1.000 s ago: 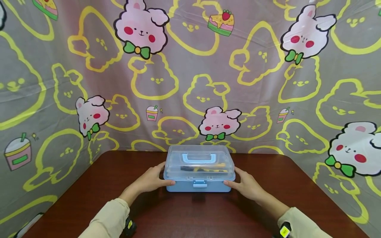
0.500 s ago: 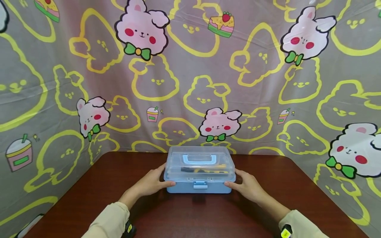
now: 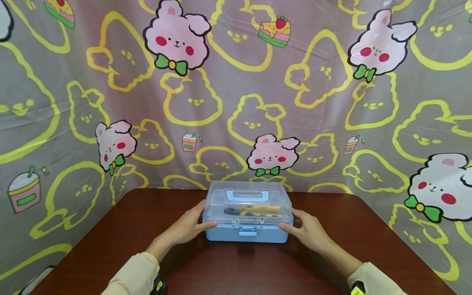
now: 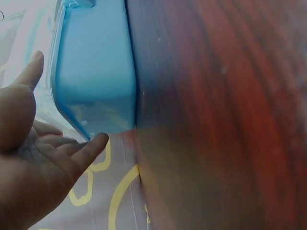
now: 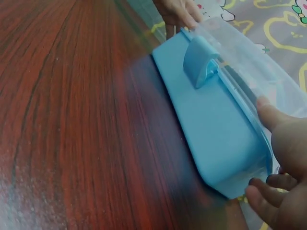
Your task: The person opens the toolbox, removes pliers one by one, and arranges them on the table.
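On the table a light-blue plastic toolbox point(image 3: 225, 234) stands with its clear lid point(image 3: 216, 200) on top. The lid has a blue carrying handle point(image 3: 247, 198). Through the lid show yellow-and-black tools point(image 3: 271, 209), their kind unclear. My left hand point(image 3: 187, 224) grips the lid's left side, thumb at the front rim. Opposite it, my right hand point(image 3: 311, 232) holds the right side the same way. The front latch point(image 5: 199, 62) sticks out from the box in the right wrist view. Fingers behind the box sides are partly hidden.
The brown wooden tabletop point(image 3: 243, 272) reaches toward me and to both sides. A grey cloth curtain point(image 3: 236, 86) with yellow outlines and pink rabbit prints surrounds the table at the back and sides.
Both thumbs have shifted slightly upward against the toolbox front, and the lid's front rim sits a little higher over the blue base. The hands otherwise keep their places.
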{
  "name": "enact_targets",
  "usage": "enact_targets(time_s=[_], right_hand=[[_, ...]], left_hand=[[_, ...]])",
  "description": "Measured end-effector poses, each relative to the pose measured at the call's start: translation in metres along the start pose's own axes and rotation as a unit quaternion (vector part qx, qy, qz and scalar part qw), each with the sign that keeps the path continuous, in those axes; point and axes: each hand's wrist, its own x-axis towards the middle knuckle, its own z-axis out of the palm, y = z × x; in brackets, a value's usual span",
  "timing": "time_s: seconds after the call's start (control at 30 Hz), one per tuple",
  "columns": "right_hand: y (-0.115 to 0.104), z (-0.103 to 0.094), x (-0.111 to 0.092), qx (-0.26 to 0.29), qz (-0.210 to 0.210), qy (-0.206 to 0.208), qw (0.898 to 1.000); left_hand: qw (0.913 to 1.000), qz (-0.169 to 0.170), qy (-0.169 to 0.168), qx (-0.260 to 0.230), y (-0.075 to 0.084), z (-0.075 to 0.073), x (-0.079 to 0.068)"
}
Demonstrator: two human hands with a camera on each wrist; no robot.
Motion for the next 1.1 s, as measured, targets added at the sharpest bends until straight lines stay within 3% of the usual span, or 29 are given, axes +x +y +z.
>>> enact_targets(time_s=[0.23, 0.37, 0.6, 0.77, 1.1], right_hand=[[0.013, -0.001, 0.004, 0.016, -0.086, 0.056, 0.995], [0.019, -0.005, 0.008, 0.023, -0.138, 0.087, 0.986], [0.027, -0.011, 0.024, 0.036, -0.184, 0.114, 0.976], [0.028, -0.013, 0.034, 0.052, -0.187, 0.127, 0.973], [0.025, -0.018, 0.053, 0.067, -0.142, 0.121, 0.980]], left_hand=[[0.9990, -0.005, -0.020, -0.040, -0.009, -0.009, 0.001], [0.9967, -0.001, 0.003, -0.081, -0.015, -0.013, 0.004], [0.9921, 0.004, 0.038, -0.119, -0.019, -0.016, 0.011], [0.9932, 0.000, 0.063, -0.098, -0.021, -0.016, 0.015], [0.9925, 0.000, 0.101, -0.069, -0.017, -0.025, 0.031]])
